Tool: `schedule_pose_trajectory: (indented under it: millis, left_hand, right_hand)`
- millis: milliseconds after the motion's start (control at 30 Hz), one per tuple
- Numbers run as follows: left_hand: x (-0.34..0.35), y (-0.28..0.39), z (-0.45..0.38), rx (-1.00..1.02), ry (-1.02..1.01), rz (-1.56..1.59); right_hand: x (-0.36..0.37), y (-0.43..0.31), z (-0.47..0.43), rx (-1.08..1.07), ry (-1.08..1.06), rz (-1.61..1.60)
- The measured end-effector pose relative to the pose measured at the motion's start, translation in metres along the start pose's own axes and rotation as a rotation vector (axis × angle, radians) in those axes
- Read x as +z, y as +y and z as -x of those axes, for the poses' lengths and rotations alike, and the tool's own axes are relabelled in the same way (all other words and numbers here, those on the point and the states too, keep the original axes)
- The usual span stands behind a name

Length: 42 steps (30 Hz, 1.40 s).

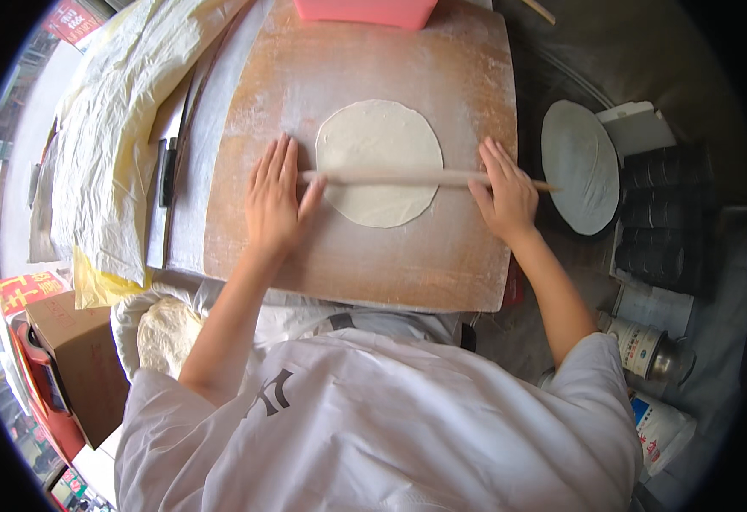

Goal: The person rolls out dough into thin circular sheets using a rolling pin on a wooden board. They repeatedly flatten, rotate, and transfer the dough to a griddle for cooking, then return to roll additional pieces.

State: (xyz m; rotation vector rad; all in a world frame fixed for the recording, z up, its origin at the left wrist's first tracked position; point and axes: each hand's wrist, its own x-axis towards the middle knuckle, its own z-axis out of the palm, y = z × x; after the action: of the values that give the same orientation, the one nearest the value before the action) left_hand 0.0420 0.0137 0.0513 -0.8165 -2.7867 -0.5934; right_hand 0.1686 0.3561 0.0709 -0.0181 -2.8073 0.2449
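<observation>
A thin round dough sheet [380, 137] lies on a flour-dusted wooden board [367, 272]. Across its lower half runs a slim wooden rolling pin [386, 178], blurred by motion. My left hand [275, 192] presses on the pin's left end, palm down, fingers stretched forward and thumb near the dough's edge. On the right end rests my right hand [508, 189], also palm down; the pin's pointed tip sticks out beyond it, past the board's edge. Neither hand covers the dough itself, apart from the left thumb tip at its rim.
A pink plastic container [367, 9] stands at the board's far edge. Left lie a black-handled knife [167, 173] and a crumpled plastic sheet [104, 141]. Pale dough [168, 333] and a cardboard box [85, 365] are lower left. Right are another pale round sheet [581, 166] and a white bucket [661, 429].
</observation>
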Motion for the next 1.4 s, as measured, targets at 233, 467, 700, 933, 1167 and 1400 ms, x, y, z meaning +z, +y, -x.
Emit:
schedule_pose_trajectory:
  millis: [233,467,700,933,1167,1400]
  left_hand:
    - [-0.034,-0.021,0.030,0.008,-0.117,0.233]
    - [0.034,-0.077,-0.134,-0.247,-0.113,-0.239]
    - [0.040,0.044,-0.118,0.511,-0.445,0.419]
    - [0.037,0.040,-0.083,0.464,-0.233,0.021]
    - [0.003,0.037,0.016,-0.039,-0.086,-0.013]
    - [-0.018,-0.021,0.021,0.025,-0.068,-0.106]
  right_hand:
    - [-0.023,-0.053,0.078,0.003,-0.025,-0.049]
    - [-0.021,-0.042,0.066,0.348,0.369,0.037]
    - [-0.008,-0.042,0.063,0.407,0.465,-0.058]
    - [-0.009,-0.055,0.057,0.405,0.384,-0.005]
    - [-0.012,-0.072,0.058,0.297,0.237,0.142]
    - [0.020,-0.028,0.004,0.010,0.089,0.105]
